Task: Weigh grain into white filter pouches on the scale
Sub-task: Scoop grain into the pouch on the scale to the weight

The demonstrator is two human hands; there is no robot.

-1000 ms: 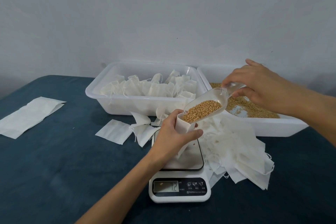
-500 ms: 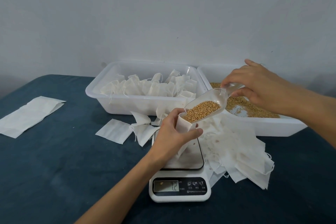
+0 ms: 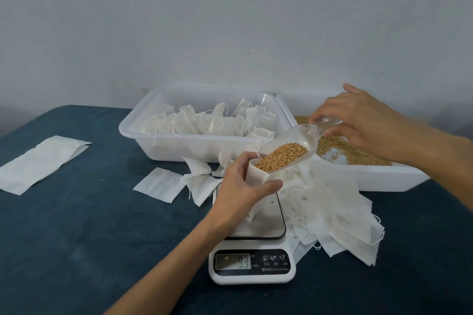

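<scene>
2 bare hands work over the white digital scale [image 3: 252, 263]: left hand [image 3: 240, 186] grips a white filter pouch [image 3: 256, 176], right hand [image 3: 358, 120] pinches a clear plastic scoop [image 3: 289, 146] of golden grain [image 3: 281, 157] at its mouth.

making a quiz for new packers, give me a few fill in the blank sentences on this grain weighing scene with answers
1. The left hand holds an open white pouch over the ____.
2. The right hand tilts a clear scoop loaded with ____ toward the pouch.
3. The tub on the left holds white ____.
4. The table is covered in dark ____ cloth.

Missing words: scale; grain; pouches; blue
</scene>
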